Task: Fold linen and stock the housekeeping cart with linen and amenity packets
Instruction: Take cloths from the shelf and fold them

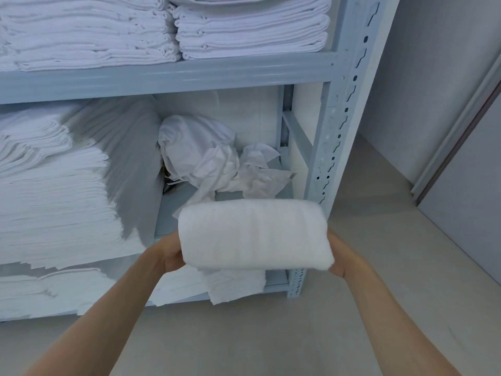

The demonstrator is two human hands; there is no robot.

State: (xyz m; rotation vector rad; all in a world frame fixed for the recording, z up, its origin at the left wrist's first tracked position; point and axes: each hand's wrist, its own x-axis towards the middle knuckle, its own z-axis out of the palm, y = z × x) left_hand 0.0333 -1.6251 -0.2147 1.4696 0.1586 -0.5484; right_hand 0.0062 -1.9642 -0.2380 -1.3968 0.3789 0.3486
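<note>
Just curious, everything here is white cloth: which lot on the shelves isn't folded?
The crumpled bundle on the middle shelf, right of the tall folded stack. It lies bunched and wrinkled, while the other piles lie in flat layers.

The towel (254,234) looks like soft, fluffy white terry cloth, matt. The rack (329,147) is painted metal, pale grey, smooth with a slight sheen. The stacked linen (62,191) is thinner, flatter cloth, and the crumpled sheet (200,153) looks wrinkly. The floor (271,343) is smooth and matt.
</note>
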